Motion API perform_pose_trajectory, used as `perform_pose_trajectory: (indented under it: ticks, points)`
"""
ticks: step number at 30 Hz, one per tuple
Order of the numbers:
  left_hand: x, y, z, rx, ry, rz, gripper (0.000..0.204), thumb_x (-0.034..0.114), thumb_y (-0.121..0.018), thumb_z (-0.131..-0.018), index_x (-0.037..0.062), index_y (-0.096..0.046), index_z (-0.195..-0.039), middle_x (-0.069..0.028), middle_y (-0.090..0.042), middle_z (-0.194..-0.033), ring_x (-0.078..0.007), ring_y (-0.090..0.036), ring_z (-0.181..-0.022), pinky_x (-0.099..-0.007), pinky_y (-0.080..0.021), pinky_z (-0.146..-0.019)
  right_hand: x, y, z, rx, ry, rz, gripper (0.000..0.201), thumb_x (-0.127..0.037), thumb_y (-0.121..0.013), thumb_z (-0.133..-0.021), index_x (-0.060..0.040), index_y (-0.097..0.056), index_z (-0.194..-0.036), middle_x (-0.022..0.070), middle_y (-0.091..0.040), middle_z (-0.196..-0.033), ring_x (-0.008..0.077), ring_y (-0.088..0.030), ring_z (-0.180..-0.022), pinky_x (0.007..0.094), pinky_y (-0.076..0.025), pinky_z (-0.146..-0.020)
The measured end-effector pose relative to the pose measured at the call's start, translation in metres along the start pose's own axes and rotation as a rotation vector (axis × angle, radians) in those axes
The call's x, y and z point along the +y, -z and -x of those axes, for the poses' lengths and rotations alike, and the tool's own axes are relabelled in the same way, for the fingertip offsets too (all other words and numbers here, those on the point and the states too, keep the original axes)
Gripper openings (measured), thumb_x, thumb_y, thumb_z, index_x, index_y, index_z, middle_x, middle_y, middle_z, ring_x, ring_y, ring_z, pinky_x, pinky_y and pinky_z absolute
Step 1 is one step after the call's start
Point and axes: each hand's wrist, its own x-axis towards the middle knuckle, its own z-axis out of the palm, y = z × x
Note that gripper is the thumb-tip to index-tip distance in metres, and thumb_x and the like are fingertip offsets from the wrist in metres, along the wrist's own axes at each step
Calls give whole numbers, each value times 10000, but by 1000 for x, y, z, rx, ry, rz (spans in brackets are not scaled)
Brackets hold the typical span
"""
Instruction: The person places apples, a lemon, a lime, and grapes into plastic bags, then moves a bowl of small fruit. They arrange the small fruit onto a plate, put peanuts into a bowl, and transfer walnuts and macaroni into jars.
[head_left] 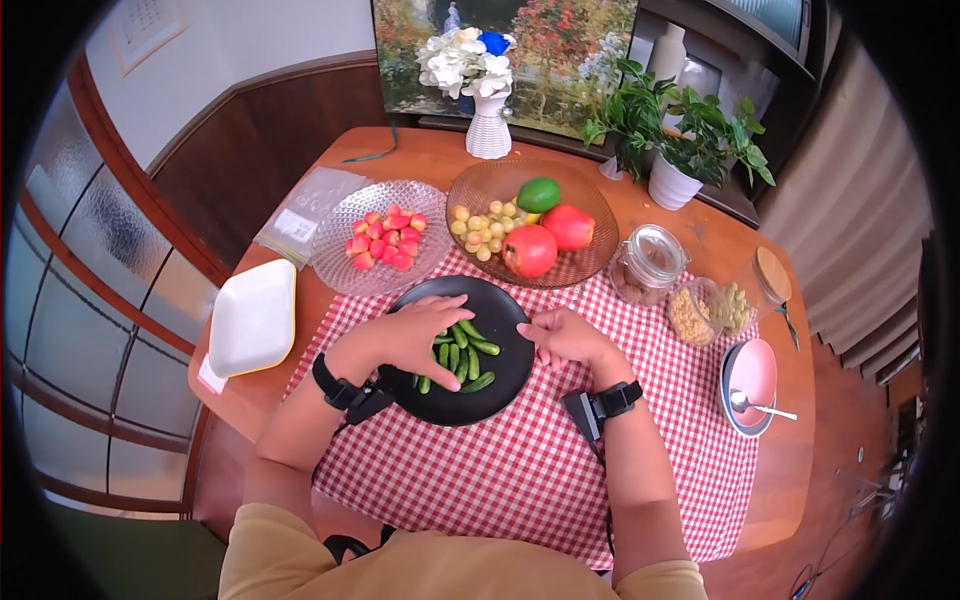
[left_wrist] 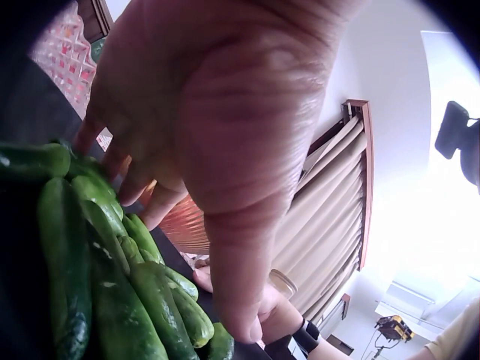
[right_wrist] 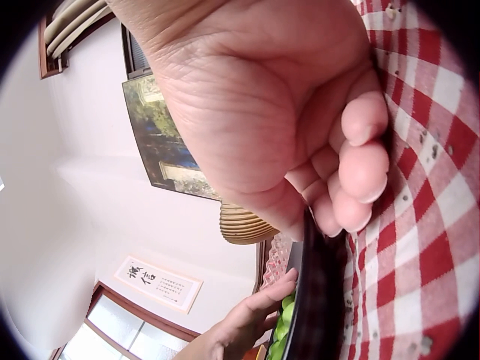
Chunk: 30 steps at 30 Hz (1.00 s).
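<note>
Several small green cucumbers (head_left: 474, 367) lie heaped on a round black plate (head_left: 512, 318) in the head view. My left hand (head_left: 405, 332) arches over the heap with fingers and thumb spread apart. In the left wrist view the thumb (left_wrist: 238, 277) hangs at the near side of the cucumbers (left_wrist: 120, 300), and the fingertips reach down at their far side. At the plate's right edge is my right hand (head_left: 568, 338). The right wrist view shows that hand (right_wrist: 262, 112) pinching the rim (right_wrist: 306, 262), thumb on top and fingers curled beneath.
Behind the plate stand a glass bowl of red-and-yellow fruit (head_left: 390, 282) and an amber bowl (head_left: 590, 272) with grapes and larger fruit. A white tray (head_left: 250, 320) lies left. Jars (head_left: 650, 265) and a pink bowl (head_left: 752, 370) with a spoon sit right, by the checked cloth (head_left: 480, 480).
</note>
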Motion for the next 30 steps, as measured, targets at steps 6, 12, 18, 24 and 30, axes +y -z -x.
perform_pose_trajectory:
  ticks: [6, 12, 18, 24, 30]
  points:
    - [8, -5, 7, 18, 45, -36, 997, 420, -856, -577, 68, -399, -1391, -223, -251, -1508, -383, -230, -1397, -460, -221, -1128, -1, 1, -1, -20, -15, 0, 409, -399, -563, -935, -49, -638, -737, 29, -599, -562, 104, -567, -439, 225, -458, -434]
    - [2, -9, 7, 72, 31, -23, 897, 385, -855, -594, 119, -457, -1353, -209, -287, -1490, -393, -255, -1377, -486, -228, -1112, -4, 0, 1, -20, -47, 25, 399, -392, -568, -934, -46, -634, -746, 28, -601, -564, 105, -572, -444, 228, -461, -435]
    - [-13, -17, 5, 178, -54, 79, 752, 366, -849, -615, 132, -535, -1257, -157, -348, -1460, -370, -320, -1335, -479, -249, -1096, -6, -7, 1, 47, -11, 56, 341, -327, -601, -916, -37, -623, -738, 43, -596, -559, 115, -570, -444, 250, -457, -443]
    - [-22, -21, 3, 252, -94, 167, 568, 342, -831, -654, 126, -605, -1128, -133, -422, -1412, -339, -368, -1299, -468, -276, -1074, -2, -24, -5, 229, 72, 35, 256, -250, -660, -866, 4, -628, -850, 78, -621, -632, 148, -585, -487, 282, -451, -458]
    - [-23, -26, 0, 299, -126, 201, 408, 304, -799, -708, 120, -644, -1037, -112, -474, -1370, -317, -400, -1275, -449, -287, -1066, -3, -29, -7, 226, 53, 92, 285, -248, -657, -863, 18, -636, -963, 105, -630, -668, 181, -607, -519, 306, -479, -512]
